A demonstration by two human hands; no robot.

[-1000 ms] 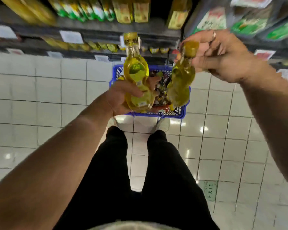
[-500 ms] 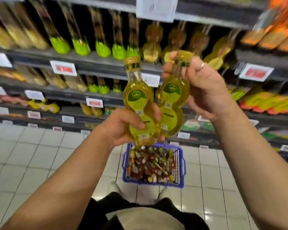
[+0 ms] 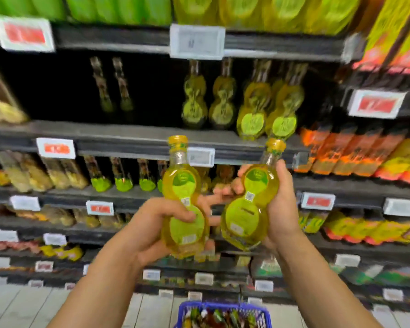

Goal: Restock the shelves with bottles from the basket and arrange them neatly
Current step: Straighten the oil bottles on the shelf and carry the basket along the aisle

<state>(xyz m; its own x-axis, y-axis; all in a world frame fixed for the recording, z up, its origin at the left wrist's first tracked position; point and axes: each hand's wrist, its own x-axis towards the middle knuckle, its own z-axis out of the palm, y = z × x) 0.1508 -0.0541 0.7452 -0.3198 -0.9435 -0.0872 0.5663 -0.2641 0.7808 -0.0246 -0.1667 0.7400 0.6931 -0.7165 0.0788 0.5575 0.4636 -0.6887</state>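
Yellow oil, two waisted bottles, one per hand: I log my left hand (image 3: 152, 230) curled round the left bottle (image 3: 184, 209), my right hand (image 3: 279, 207) clamped on the right bottle (image 3: 249, 202). Both upright, near the shelf (image 3: 128, 136) front edge, below four matching bottles (image 3: 242, 107). Blue basket (image 3: 223, 314) on the floor below.

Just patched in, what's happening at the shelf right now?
A person stands facing dark store shelving with a yellow figure-eight oil bottle in each hand. The left hand grips the lower bulb of one bottle, which stands upright; the right hand holds the other bottle, tilted right. Matching bottles already stand on the shelf above. The blue wire basket sits on the floor below, still holding goods. Neither bottle is shelved yet.
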